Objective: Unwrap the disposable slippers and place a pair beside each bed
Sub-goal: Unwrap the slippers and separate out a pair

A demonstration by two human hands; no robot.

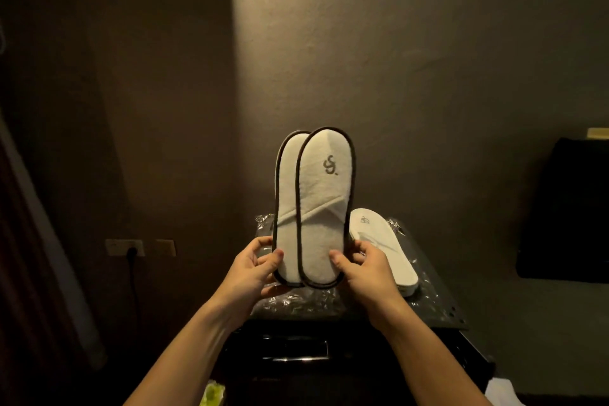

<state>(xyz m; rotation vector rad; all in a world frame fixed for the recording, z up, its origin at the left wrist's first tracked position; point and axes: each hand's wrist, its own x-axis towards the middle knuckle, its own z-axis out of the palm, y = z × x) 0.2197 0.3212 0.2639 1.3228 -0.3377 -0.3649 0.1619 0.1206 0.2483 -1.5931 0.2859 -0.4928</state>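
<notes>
Head view, dim warm light. 2 white terry slippers with dark brown trim are held upright, toes up, above a dark nightstand [438, 306].

Front slipper [324, 204]: overlaps the right part of the rear slipper [286, 175]; a grey embroidered logo [330, 165] sits on its toe cover. The soles face away from the camera.

Left hand [255, 270]: grips the heel end of the rear slipper at its left edge, thumb pressed on the face, fingers curled behind.

Right hand [365, 269]: grips the heel end of the front slipper at its right edge, thumb on the face near the bottom, fingers curled round the rim.

Both hands are at the lowest part of the pair; the slippers rise well above them.

Second pair [382, 250]: white, without dark trim, lies flat on the nightstand just behind and to the right of the right hand, on crinkled clear plastic wrap [296, 301] spread over the top.

Wall outlet with a plug [127, 249] at left, low on the wall. Dark panel [563, 211] at right.
</notes>
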